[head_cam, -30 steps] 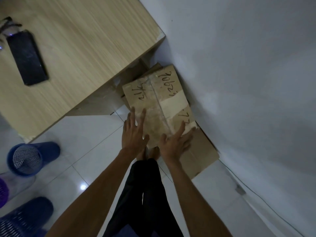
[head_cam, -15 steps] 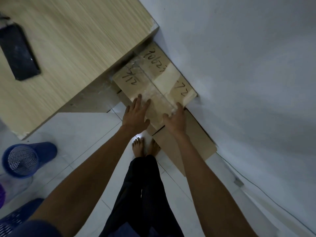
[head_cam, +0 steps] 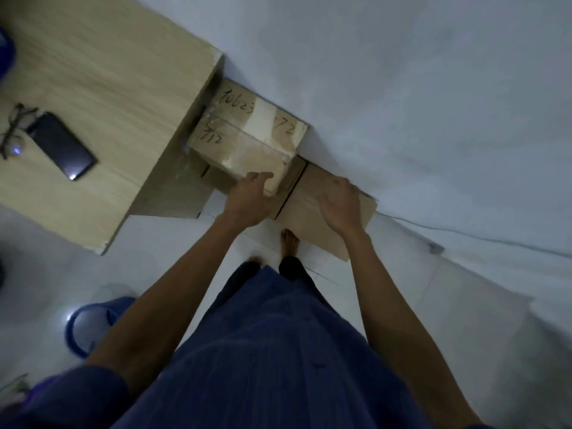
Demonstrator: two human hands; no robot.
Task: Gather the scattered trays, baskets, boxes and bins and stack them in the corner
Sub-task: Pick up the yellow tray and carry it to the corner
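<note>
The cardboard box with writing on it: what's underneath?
A larger cardboard box against the wall; its near end sticks out. The part beneath the written-on box is covered, so anything else there cannot be seen.

Against wall, tucked beside tabletop: taped cardboard box, numbers handwritten on top, seated on larger cardboard box. At upper box's near corner: left grip, fingers loosely bent, touching. Above lower box: right grip, fingers relaxed; contact not determinable. On tabletop: black phone, eyeglasses just beside. On floor, lower left: blue mesh basket, blurred.
</note>
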